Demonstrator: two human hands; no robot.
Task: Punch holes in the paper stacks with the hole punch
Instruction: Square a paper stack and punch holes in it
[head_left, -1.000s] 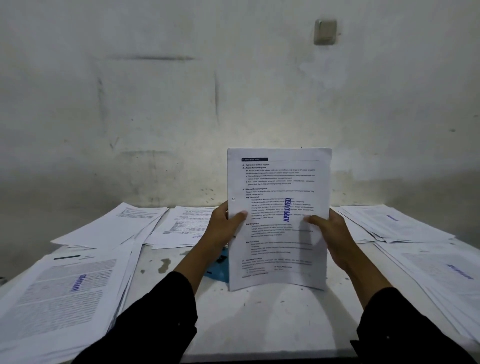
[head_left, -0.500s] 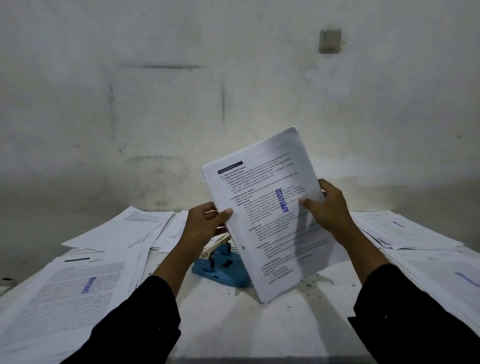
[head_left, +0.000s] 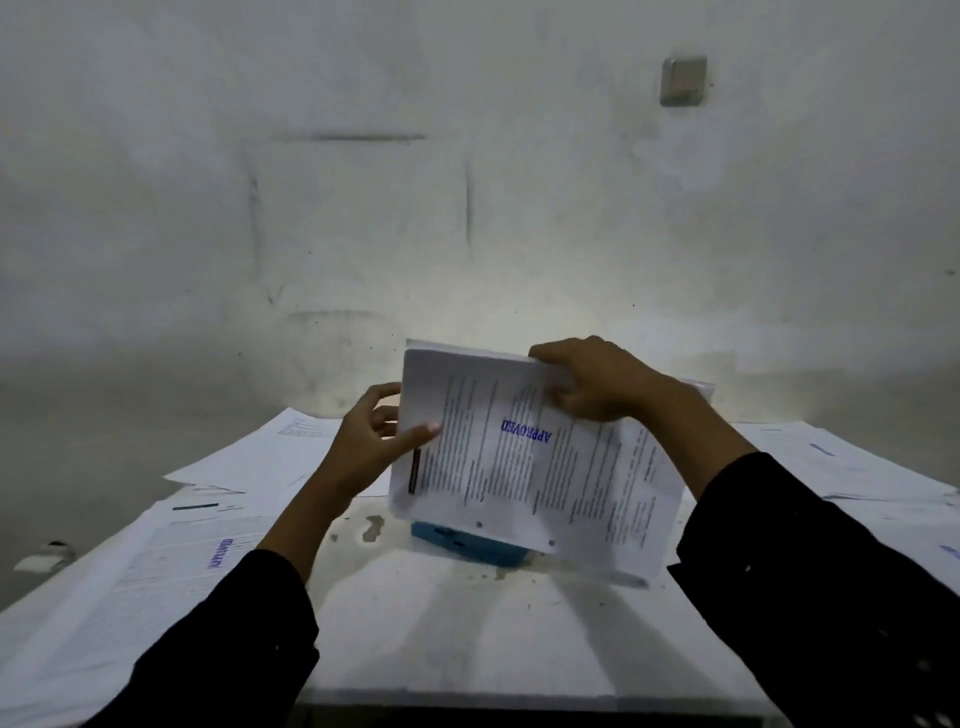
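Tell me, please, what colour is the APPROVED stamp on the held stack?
Blue-purple ink, on the APPROVED stamp in the head view.

Both hands (head_left: 374, 441) (head_left: 597, 382) hold a punched paper stack (head_left: 524, 457) sideways above the blue hole punch (head_left: 467, 545).

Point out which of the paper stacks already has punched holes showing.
The paper stack held in both hands, left hand and right hand, above the blue hole punch: two holes show along its lower edge. The stacks lying on the table show none.
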